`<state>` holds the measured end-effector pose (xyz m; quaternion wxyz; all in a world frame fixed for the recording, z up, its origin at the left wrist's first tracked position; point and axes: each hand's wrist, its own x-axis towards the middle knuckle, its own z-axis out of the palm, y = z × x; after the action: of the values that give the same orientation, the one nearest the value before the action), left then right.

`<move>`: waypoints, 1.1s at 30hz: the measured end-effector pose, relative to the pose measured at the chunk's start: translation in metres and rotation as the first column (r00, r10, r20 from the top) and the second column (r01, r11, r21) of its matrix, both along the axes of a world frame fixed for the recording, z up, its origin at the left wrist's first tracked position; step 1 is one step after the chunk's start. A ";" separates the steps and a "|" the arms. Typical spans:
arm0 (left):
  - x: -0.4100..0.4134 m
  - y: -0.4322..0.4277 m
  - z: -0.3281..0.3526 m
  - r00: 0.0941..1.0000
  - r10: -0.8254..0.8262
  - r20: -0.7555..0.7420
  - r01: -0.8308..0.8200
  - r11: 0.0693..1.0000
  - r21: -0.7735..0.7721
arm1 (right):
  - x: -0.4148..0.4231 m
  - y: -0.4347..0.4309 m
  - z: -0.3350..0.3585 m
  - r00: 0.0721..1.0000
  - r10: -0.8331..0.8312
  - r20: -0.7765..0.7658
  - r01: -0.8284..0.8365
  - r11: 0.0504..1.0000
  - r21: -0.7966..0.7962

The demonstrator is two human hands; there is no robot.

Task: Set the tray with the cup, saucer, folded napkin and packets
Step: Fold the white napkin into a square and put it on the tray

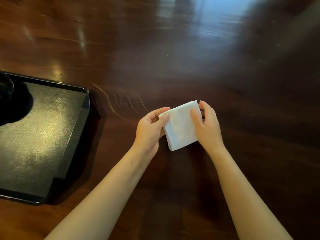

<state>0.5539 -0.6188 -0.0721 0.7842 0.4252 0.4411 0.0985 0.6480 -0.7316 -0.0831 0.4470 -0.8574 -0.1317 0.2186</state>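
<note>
Left hand point(149, 129) pinched the folded napkin point(181, 125) at its left corner | right hand point(207, 129) clamped its right edge | tray point(86, 103) lay well left of both grips, on the table point(173, 58).

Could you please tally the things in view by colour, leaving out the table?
White: 1, the napkin, pinched by the left hand and the right hand.
Black: 2, the tray and a dark round thing on its far left corner, cut off by the frame.
Total: 3.
</note>
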 end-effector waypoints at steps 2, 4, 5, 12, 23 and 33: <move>0.000 0.004 0.009 0.997 -0.025 0.073 0.027 0.999 -0.031 | 0.010 -0.001 0.008 0.994 -0.006 -0.108 0.010 0.999 0.034; -0.001 0.010 0.019 0.994 -0.055 0.094 0.059 0.998 -0.037 | 0.015 0.000 0.020 0.993 -0.016 -0.115 0.026 0.996 0.085; -0.001 0.013 0.026 0.991 -0.093 0.097 0.096 0.995 -0.028 | 0.018 0.000 0.028 0.998 -0.018 -0.066 0.024 0.995 0.094; 0.011 0.025 0.082 0.787 -0.603 -0.131 0.604 0.708 0.367 | 0.027 0.010 0.090 0.919 0.230 0.321 -0.250 0.968 0.023; 0.031 -0.004 0.113 0.981 -0.181 0.075 0.109 0.824 0.557 | 0.002 0.017 0.125 0.975 -0.223 -0.005 0.215 0.933 0.288; 0.022 -0.017 0.136 0.981 -0.144 0.130 0.067 0.881 0.468 | 0.001 0.004 0.155 0.982 -0.127 -0.136 0.171 0.910 0.379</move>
<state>0.5763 -0.6355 0.0642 0.6979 0.6134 0.3163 0.1915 0.6492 -0.7276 0.0718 0.6301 -0.7460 -0.0821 0.1996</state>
